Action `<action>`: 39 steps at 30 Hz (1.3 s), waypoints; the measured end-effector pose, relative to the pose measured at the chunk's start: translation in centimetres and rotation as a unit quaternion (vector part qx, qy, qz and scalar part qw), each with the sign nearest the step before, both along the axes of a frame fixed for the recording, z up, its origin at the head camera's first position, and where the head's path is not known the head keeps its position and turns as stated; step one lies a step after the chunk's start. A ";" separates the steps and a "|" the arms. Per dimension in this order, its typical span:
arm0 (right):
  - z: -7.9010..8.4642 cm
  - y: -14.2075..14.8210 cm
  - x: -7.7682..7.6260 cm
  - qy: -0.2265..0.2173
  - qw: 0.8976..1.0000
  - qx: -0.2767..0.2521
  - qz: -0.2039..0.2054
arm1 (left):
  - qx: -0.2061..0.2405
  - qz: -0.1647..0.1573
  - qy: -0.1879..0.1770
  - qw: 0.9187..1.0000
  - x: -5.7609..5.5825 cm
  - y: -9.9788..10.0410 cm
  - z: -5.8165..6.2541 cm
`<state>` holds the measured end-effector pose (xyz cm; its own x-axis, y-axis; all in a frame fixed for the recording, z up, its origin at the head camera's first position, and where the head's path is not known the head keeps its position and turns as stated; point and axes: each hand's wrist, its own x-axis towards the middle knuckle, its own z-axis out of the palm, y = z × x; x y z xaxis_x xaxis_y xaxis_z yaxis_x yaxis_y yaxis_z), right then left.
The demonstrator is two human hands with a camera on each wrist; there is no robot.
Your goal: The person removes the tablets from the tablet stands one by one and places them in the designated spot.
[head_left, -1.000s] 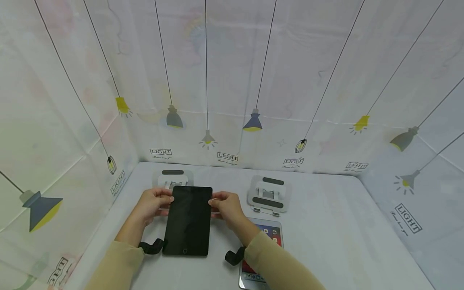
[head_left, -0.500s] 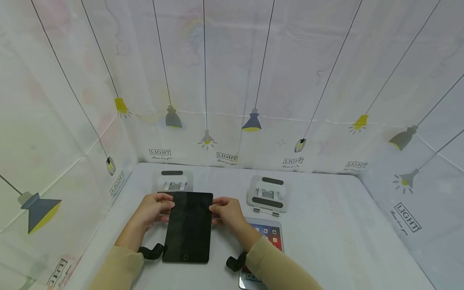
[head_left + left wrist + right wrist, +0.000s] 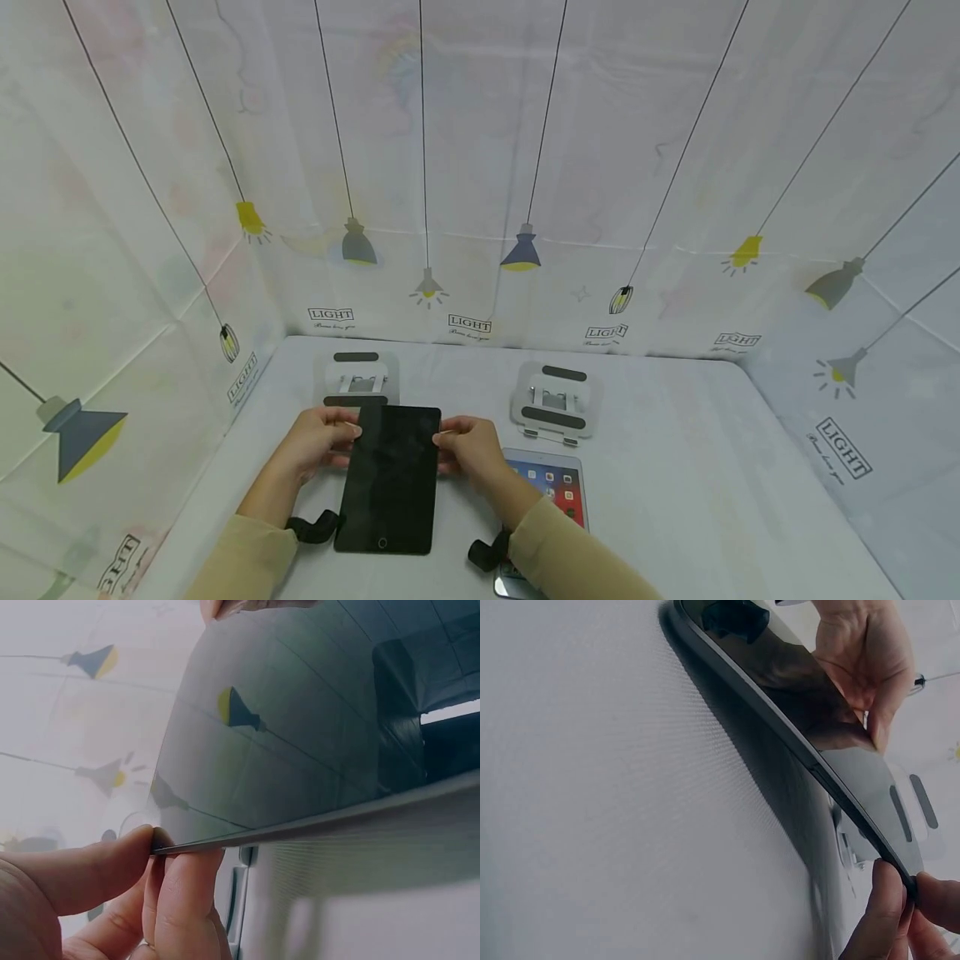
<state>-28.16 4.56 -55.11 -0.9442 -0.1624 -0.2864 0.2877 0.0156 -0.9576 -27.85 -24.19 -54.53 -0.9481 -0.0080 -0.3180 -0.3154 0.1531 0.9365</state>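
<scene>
Between my two hands is a black tablet (image 3: 388, 483), its dark screen facing up and its home button towards me. My left hand (image 3: 318, 442) pinches its left edge near the far corner, thumb on top and fingers beneath, as the left wrist view shows. On the opposite edge my right hand (image 3: 472, 450) pinches it the same way. In the right wrist view the tablet (image 3: 780, 720) is tilted, its far end raised off the table. Just beyond it lies a folded tablet stand (image 3: 358, 371) with dark pads, one pad partly behind the tablet.
A second folded stand (image 3: 557, 402) lies at the back, right of centre. A white tablet (image 3: 562, 479) with its screen lit lies partly under my right forearm. The white table (image 3: 690, 467) meets a printed cloth backdrop (image 3: 465, 167) along its far edge.
Both hands have drawn the black tablet a little towards me, and its far end sits lower in view. More of the left stand shows. The white tablet has stayed put.
</scene>
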 end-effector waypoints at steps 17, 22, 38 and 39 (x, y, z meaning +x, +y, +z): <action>0.2 0.3 0.9 0.001 1.000 -0.006 0.002 | 0.008 -0.016 -0.002 1.000 0.7 0.1 -0.4; 0.2 0.4 1.2 -0.004 1.000 -0.011 0.008 | 0.021 -0.035 -0.011 0.999 0.9 0.0 -0.4; 0.3 0.4 1.8 -0.029 0.999 -0.021 0.026 | 0.047 -0.041 -0.030 0.998 1.3 -0.3 -0.6; 0.4 0.4 1.8 -0.031 0.999 -0.021 0.025 | 0.048 -0.041 -0.030 0.998 1.3 -0.3 -0.6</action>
